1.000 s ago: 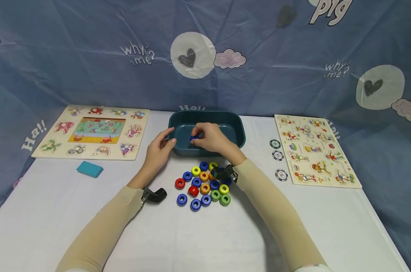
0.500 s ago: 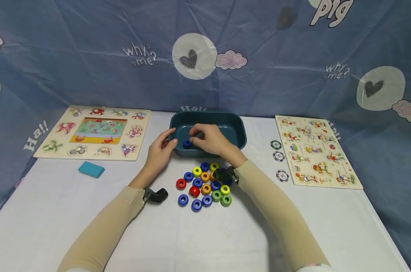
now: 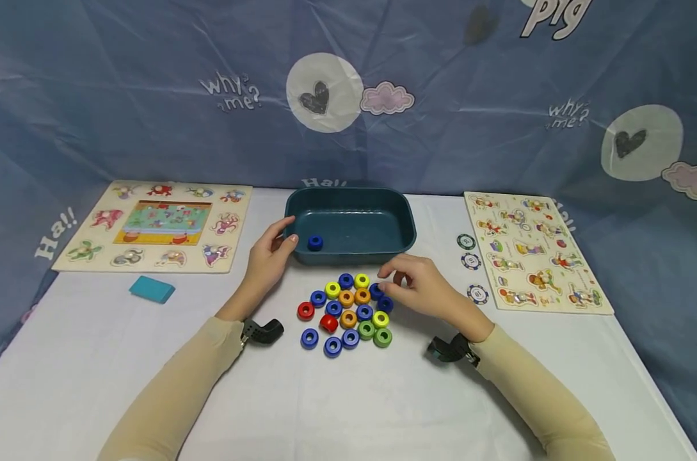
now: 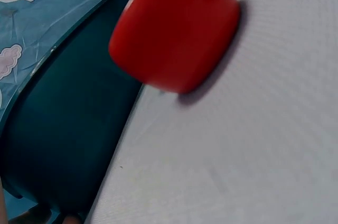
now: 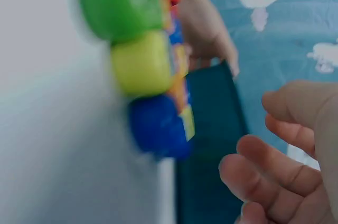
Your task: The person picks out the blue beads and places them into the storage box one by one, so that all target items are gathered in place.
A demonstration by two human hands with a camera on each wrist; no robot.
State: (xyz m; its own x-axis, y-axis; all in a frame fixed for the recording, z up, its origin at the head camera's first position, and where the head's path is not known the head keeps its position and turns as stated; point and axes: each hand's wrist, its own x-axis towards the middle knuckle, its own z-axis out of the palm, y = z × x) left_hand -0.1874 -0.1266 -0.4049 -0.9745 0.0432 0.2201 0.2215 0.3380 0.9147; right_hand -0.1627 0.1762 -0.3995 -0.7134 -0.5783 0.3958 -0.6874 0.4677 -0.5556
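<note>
A dark green plastic bin [image 3: 354, 251] stands at the table's far side, with one blue ring bead [image 3: 315, 242] inside near its left end. My left hand [image 3: 270, 259] rests against the bin's left end, thumb and index finger touching the rim. Over the right edge of a cluster of coloured beads is my right hand [image 3: 423, 285], fingers loosely bent, beside a blue bead [image 3: 376, 291]. Between its thumb and fingers [image 5: 243, 174] nothing shows in the right wrist view. A red bead [image 3: 328, 323] lies on its side; a red bead [image 4: 177, 28] looms large in the left wrist view.
Wooden picture puzzle boards lie at left [image 3: 221, 257] and right [image 3: 546, 301]. A turquoise block [image 3: 152, 289] sits below the left board. Poker chips [image 3: 472, 261] line up beside the right one. A blue printed cloth [image 3: 429, 147] hangs behind the table.
My right hand has let go of the blue bead in the bin, then moved out rightward and toward me to the bead cluster. The left hand has stayed at the bin.
</note>
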